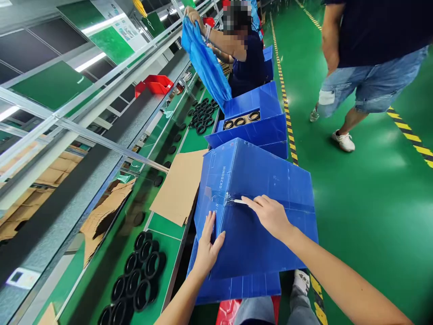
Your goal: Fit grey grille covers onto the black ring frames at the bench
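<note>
A large blue corrugated plastic box (260, 243) stands tilted in front of me, one printed edge facing up. My right hand (269, 214) grips a thin white-handled cutter (240, 201), its tip at the clear tape (228, 198) on the box's edge. It looks like a small knife, though the blade itself is too small to make out. My left hand (207, 246) rests against the box near that edge, fingers stretched out and holding nothing. Below the box, another blue plastic piece (243, 286) shows.
Left of me runs a green conveyor line with several black rings (133, 275) and a cardboard sheet (179, 185). Beyond is an open blue box (257, 131) with black rings inside. A co-worker (248, 63) lifts a blue bag (203, 58); another person (372, 58) walks at right.
</note>
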The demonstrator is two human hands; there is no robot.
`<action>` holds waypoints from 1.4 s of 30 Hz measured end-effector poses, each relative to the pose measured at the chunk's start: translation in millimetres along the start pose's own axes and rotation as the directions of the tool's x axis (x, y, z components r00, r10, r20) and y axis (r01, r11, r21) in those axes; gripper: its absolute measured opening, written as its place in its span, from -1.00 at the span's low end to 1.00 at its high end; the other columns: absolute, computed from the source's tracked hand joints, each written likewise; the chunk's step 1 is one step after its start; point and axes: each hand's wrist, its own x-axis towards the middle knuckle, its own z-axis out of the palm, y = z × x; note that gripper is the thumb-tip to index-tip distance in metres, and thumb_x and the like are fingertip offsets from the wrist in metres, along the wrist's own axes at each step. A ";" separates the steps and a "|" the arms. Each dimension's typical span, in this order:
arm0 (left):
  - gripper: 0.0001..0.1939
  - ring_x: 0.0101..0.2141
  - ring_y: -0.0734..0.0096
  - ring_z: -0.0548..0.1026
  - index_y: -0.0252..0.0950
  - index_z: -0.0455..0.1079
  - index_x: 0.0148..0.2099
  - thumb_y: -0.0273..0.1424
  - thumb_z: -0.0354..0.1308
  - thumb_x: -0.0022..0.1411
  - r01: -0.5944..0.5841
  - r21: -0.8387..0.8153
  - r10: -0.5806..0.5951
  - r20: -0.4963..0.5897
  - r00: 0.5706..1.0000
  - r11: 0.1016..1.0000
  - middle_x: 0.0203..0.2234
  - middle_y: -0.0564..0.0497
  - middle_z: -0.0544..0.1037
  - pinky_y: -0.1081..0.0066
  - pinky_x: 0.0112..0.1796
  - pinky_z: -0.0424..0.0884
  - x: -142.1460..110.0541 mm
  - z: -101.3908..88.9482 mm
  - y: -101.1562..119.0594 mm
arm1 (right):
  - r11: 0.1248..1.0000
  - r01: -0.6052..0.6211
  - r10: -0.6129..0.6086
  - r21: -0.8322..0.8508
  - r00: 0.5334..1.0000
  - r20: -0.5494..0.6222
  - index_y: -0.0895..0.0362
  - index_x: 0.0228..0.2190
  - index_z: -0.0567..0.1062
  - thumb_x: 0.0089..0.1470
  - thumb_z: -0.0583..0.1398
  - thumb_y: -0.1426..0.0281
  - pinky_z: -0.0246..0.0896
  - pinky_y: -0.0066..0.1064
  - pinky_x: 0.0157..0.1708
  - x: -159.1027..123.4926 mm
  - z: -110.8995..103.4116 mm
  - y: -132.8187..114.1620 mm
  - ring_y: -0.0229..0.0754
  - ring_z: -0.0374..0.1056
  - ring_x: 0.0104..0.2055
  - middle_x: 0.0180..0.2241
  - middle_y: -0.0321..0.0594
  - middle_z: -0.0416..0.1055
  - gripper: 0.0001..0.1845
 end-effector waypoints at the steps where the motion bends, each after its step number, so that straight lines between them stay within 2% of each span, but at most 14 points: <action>1: -0.31 0.38 0.20 -0.05 -0.19 0.03 0.42 -0.08 0.05 0.36 0.002 0.008 -0.002 0.002 1.000 1.000 0.39 -0.05 0.04 0.09 0.36 -0.10 0.0 -0.3 0.3 | 1.000 0.003 -0.003 -0.008 1.000 0.016 0.07 0.17 0.39 0.29 0.06 0.66 0.11 -0.33 -0.38 0.5 -0.7 0.7 -0.18 0.27 -0.31 -0.35 -0.24 0.41 -0.50; 6: -0.30 0.38 0.22 -0.04 -0.21 0.03 0.42 -0.07 0.05 0.36 0.036 0.040 -0.036 -0.005 0.999 0.999 0.39 -0.04 0.05 0.10 0.36 -0.09 -0.4 -3.0 5.9 | 0.999 0.004 -0.002 -0.036 0.998 0.056 0.09 0.17 0.39 0.26 0.08 0.68 0.07 -0.32 -0.40 -5.0 2.7 9.5 -0.16 0.25 -0.32 -0.35 -0.23 0.39 -0.48; 11: -0.30 0.36 0.19 0.01 -0.23 0.06 0.41 -0.06 0.05 0.35 0.058 0.054 -0.058 -0.014 0.998 0.997 0.37 -0.07 0.09 0.10 0.34 -0.05 0.6 -4.8 8.6 | 0.999 -0.025 0.026 -0.020 0.999 0.045 0.09 0.17 0.39 0.26 0.05 0.70 0.07 -0.31 -0.38 -27.9 17.4 32.5 -0.17 0.23 -0.32 -0.35 -0.23 0.39 -0.47; 15: -0.30 0.35 0.15 0.05 -0.20 0.09 0.40 -0.05 0.08 0.32 0.085 0.052 -0.083 -0.040 0.996 0.995 0.36 -0.05 0.13 0.11 0.34 -0.03 2.8 -6.2 5.6 | 0.999 -0.023 0.028 -0.047 0.994 0.101 0.05 0.16 0.41 0.30 0.04 0.66 0.10 -0.31 -0.34 -61.6 25.4 78.6 -0.17 0.24 -0.30 -0.32 -0.23 0.39 -0.50; 19: -0.30 0.34 0.10 0.08 -0.05 0.10 0.39 -0.03 0.12 0.28 0.126 0.048 -0.124 -0.052 0.991 0.991 0.35 0.07 0.16 0.08 0.34 -0.03 3.0 -8.6 -5.5 | 0.980 -0.129 0.155 -0.151 0.971 0.179 0.11 0.07 0.48 0.29 0.05 0.66 0.12 -0.30 -0.31 -114.7 26.9 141.4 -0.14 0.27 -0.28 -0.31 -0.20 0.43 -0.57; 22: -0.31 0.34 0.09 0.08 0.04 0.13 0.37 -0.01 0.14 0.25 0.149 0.069 -0.143 -0.086 0.986 0.986 0.34 0.16 0.18 0.10 0.34 -0.04 1.4 -10.1 -9.1 | 0.971 -0.171 0.204 -0.167 0.956 0.210 0.15 0.05 0.49 0.30 0.03 0.66 0.15 -0.29 -0.30 -149.6 24.4 165.9 -0.13 0.28 -0.30 -0.30 -0.18 0.45 -0.58; 24: -0.31 0.34 0.09 0.09 0.04 0.13 0.37 -0.01 0.14 0.25 0.169 0.086 -0.161 -0.093 0.983 0.982 0.34 0.18 0.19 0.13 0.34 -0.02 0.5 -10.6 -4.8 | 0.975 -0.186 0.205 -0.120 0.963 0.174 0.14 0.08 0.47 0.34 0.02 0.62 0.17 -0.28 -0.29 -160.6 21.2 162.2 -0.13 0.29 -0.30 -0.29 -0.17 0.45 -0.60; 26: -0.32 0.34 0.08 0.09 0.02 0.12 0.38 -0.03 0.14 0.27 0.175 0.090 -0.168 -0.078 0.983 0.980 0.34 0.16 0.19 0.14 0.34 0.00 0.6 -10.3 1.6 | 0.979 -0.201 0.204 -0.037 0.975 0.089 0.13 0.09 0.45 0.36 0.03 0.57 0.20 -0.27 -0.25 -158.4 16.5 145.8 -0.13 0.30 -0.27 -0.26 -0.16 0.45 -0.63; 28: -0.33 0.34 0.09 0.09 0.00 0.11 0.38 -0.05 0.13 0.29 0.167 0.076 -0.164 -0.049 0.985 0.983 0.35 0.13 0.18 0.14 0.34 0.00 1.7 -9.9 5.2 | 0.978 -0.199 0.198 0.069 0.980 0.013 0.15 0.11 0.43 0.35 0.06 0.57 0.24 -0.27 -0.18 -144.0 11.3 122.8 -0.12 0.33 -0.20 -0.20 -0.13 0.45 -0.64; 30: -0.34 0.34 0.09 0.09 -0.01 0.10 0.39 -0.08 0.12 0.31 0.152 0.055 -0.151 -0.035 0.988 0.987 0.35 0.12 0.16 0.13 0.35 -0.02 2.7 -10.0 4.2 | 0.975 -0.164 0.168 0.148 0.986 -0.016 0.17 0.14 0.40 0.33 0.08 0.61 0.26 -0.27 -0.10 -121.6 8.1 99.8 -0.12 0.34 -0.14 -0.14 -0.11 0.45 -0.61; 33: -0.35 0.35 0.09 0.07 -0.01 0.09 0.39 -0.11 0.11 0.32 0.132 0.029 -0.131 -0.040 0.991 0.991 0.37 0.10 0.12 0.09 0.35 -0.05 3.0 -10.9 -2.8 | 0.986 -0.096 0.097 0.137 0.995 -0.006 0.20 0.12 0.42 0.30 0.06 0.66 0.25 -0.26 -0.11 -87.9 10.6 77.8 -0.12 0.34 -0.18 -0.17 -0.14 0.47 -0.59; 36: -0.35 0.35 0.08 0.04 -0.01 0.09 0.39 -0.12 0.12 0.32 0.115 0.016 -0.114 -0.036 0.993 0.993 0.37 0.09 0.11 0.08 0.35 -0.05 2.6 -10.7 -7.5 | 0.995 -0.062 0.060 0.081 0.998 0.027 0.22 0.07 0.46 0.30 0.03 0.68 0.25 -0.25 -0.16 -73.1 16.5 76.4 -0.13 0.32 -0.23 -0.21 -0.16 0.47 -0.60; 42: -0.34 0.34 0.11 0.07 -0.06 0.10 0.39 -0.11 0.12 0.32 0.138 0.038 -0.136 -0.051 0.989 0.990 0.37 0.08 0.12 0.13 0.35 -0.04 2.5 -10.0 4.6 | 0.997 -0.075 0.072 0.030 0.992 0.102 0.20 0.08 0.45 0.25 0.00 0.69 0.26 -0.27 -0.19 -89.1 16.0 85.4 -0.14 0.31 -0.23 -0.21 -0.15 0.47 -0.54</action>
